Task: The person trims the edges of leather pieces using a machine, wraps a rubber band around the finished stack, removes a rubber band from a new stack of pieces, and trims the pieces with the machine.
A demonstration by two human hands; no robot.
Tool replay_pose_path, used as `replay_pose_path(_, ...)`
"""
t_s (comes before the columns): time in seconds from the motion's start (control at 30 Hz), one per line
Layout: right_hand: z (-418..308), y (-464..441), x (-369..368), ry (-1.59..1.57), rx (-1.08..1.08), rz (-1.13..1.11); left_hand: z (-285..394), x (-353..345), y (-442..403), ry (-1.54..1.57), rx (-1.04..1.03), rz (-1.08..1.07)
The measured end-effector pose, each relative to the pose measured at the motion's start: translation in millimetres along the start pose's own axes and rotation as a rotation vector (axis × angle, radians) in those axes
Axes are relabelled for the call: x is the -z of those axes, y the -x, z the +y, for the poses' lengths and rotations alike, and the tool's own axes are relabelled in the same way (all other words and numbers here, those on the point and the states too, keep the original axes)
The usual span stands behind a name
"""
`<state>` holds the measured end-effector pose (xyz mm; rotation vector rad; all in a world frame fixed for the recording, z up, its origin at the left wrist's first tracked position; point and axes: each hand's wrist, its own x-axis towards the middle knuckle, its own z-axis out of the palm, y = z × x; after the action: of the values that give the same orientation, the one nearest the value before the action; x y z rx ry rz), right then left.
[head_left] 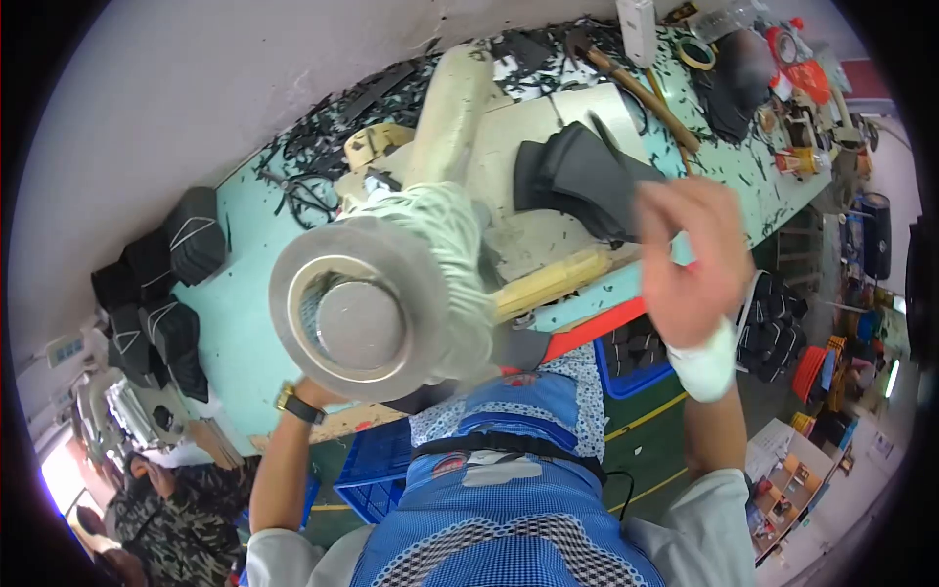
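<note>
My right hand (693, 264) is raised over the front right of the bench, blurred by motion, with a white band around its wrist. Just left of it, a stack of curved black pieces (577, 176) lies on a pale board (602, 112). Whether the hand touches them I cannot tell. My left hand (318, 393) is at the bench's front edge, its fingers hidden behind a large roll of tape (293, 303). White cord (455, 245) is wound around the post behind that roll. A red strip (592, 328) runs along the front edge between my hands.
A hammer (641, 93) and black scraps (323, 132) lie along the back of the green bench (240, 303). Bundled black pieces (196, 235) stand at left. Below are blue crates (377, 474). A person in camouflage clothing (176, 523) is at lower left.
</note>
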<state>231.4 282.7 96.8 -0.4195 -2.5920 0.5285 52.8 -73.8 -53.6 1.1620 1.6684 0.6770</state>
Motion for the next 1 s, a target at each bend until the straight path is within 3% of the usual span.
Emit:
replay_pose_path(0.07,9.9,26.2,-22.6,0.182,0.135,-0.045,0.1,-31.5,6.5,-0.105,0.138,-0.1)
replay_pose_path(0.13,-17.5,73.8,-39.9,0.02,0.109,-0.063,12.9,-55.5,6.7,-0.232,0.172,-0.01)
replay_pose_path(0.17,-28.7,97.2,-46.9,-0.037,0.036,-0.157,18.9,-57.9,10.7,-0.277,0.08,0.025)
replay_pose_path(0.23,-34.4,141.0,-68.3,-0.093,-0.044,-0.246,21.1,-52.8,17.9,-0.306,0.07,-0.004)
replay_pose_path(0.3,-25.4,179.4,-93.1,-0.082,-0.459,-0.411,18.0,-50.1,21.2,-0.345,0.049,-0.035)
replay_pose_path(0.37,-20.6,192.8,-108.9,-0.03,-0.483,-0.422,15.6,-49.6,24.8,-0.262,0.314,-0.147)
replay_pose_path(0.4,-21.2,197.7,-115.3,0.014,-0.51,-0.438,35.8,-35.7,19.7,0.007,0.475,-0.204)
replay_pose_path(0.5,-18.1,214.6,-124.7,-0.19,-0.565,-0.611,30.0,-35.9,31.6,0.201,0.564,-0.108)
replay_pose_path(0.6,-41.3,190.2,-86.7,-0.432,-0.641,-0.676,15.7,-54.8,50.9,0.401,0.505,0.065)
replay_pose_path(0.63,-44.1,188.2,-75.6,-0.412,-0.526,-0.642,12.2,-61.1,55.7,0.518,0.442,0.186)
replay_pose_path(0.67,-52.9,182.9,-64.9,-0.414,-0.527,-0.645,14.1,-63.6,60.6,0.594,0.505,0.151)
replay_pose_path(0.73,-74.0,168.1,-38.4,-0.6,-0.739,-0.519,7.4,-83.2,72.2,0.599,0.437,0.186)
replay_pose_path(0.8,-100.3,150.0,-22.3,-0.661,-0.758,-0.399,6.7,-89.6,81.5,0.667,0.409,0.242)
replay_pose_path(0.87,-123.3,137.1,-13.0,-0.527,-0.567,-0.153,33.5,-67.2,83.0,0.725,0.376,0.232)
replay_pose_path(0.9,-131.3,133.2,-14.2,-0.412,-0.359,-0.068,46.5,-57.1,84.0,0.783,0.356,0.222)
replay_pose_path(0.93,-137.1,130.7,-17.9,-0.41,-0.346,-0.063,56.6,-52.9,82.2,0.781,0.346,0.231)
replay_pose_path(1.0,-147.8,126.6,-29.1,-0.179,0.281,-0.1,76.5,-53.3,73.5,1.105,0.265,0.253)
